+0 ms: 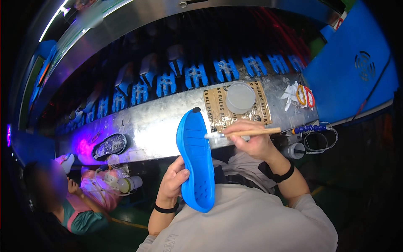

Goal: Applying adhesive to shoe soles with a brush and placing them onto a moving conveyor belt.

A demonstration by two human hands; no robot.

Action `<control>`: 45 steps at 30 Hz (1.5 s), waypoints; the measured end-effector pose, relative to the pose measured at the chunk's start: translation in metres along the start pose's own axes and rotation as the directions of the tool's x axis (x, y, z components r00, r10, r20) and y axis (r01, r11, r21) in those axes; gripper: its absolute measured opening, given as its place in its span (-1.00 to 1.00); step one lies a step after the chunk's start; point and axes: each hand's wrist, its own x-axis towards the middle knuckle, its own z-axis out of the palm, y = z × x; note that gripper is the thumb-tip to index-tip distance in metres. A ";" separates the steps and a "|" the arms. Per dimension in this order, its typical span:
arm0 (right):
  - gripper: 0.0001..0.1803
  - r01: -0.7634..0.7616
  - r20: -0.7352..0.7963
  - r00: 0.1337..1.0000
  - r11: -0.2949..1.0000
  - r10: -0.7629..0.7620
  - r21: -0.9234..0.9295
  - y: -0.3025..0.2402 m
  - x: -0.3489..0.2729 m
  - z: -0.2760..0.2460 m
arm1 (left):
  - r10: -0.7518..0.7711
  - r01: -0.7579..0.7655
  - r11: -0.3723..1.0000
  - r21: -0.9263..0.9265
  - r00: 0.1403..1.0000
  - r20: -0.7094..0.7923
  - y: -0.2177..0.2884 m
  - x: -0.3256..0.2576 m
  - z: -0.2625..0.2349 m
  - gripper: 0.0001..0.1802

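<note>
A bright blue shoe sole (195, 151) with raised edges and small holes near its lower end is held tilted in front of my body. My left hand (174, 178) is closed round its left edge, thumb on the rim. In my right hand (254, 140) is a wooden-handled brush (247, 132), gripped between thumb and fingers. The pale brush tip meets the inner right side of the sole, near its upper half. A small dark patch (196, 110) shows at the sole's top end. Past the brush, a round translucent tub (240, 98) stands on flattened cardboard (214, 111).
A metal bench (155, 122) runs across, backed by a row of blue clamp-like fixtures (196, 76). A dark sole (109, 146) lies at left. White scraps (289, 95) and coloured rings (305, 96) lie right, above a small cup (294, 150). A co-worker (79, 201) sits lower left.
</note>
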 end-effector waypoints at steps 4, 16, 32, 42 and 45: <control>-0.82 0.016 -0.146 0.989 0.999 -0.021 -0.037 0.002 0.005 0.003 | -0.005 0.005 1.000 0.031 1.000 -0.007 0.001 -0.002 0.004 -0.20; -0.82 0.069 0.056 0.996 0.996 -0.072 0.060 -0.010 -0.004 0.007 | 0.100 -0.094 0.983 0.157 0.995 -0.025 0.017 -0.001 0.005 -0.20; -0.84 0.109 0.083 0.989 0.987 -0.120 0.120 -0.032 -0.007 0.002 | 0.177 -0.158 0.960 0.231 0.982 -0.064 0.024 0.001 0.012 -0.14; -0.84 0.091 0.075 0.993 0.994 -0.096 0.062 -0.032 -0.005 0.008 | 0.190 -0.175 0.954 0.244 0.981 -0.037 0.026 0.000 0.013 -0.17; -0.85 0.083 0.145 0.985 0.994 -0.093 0.070 -0.031 -0.010 0.009 | 0.194 -0.167 0.958 0.232 0.976 -0.095 0.021 -0.001 0.006 -0.20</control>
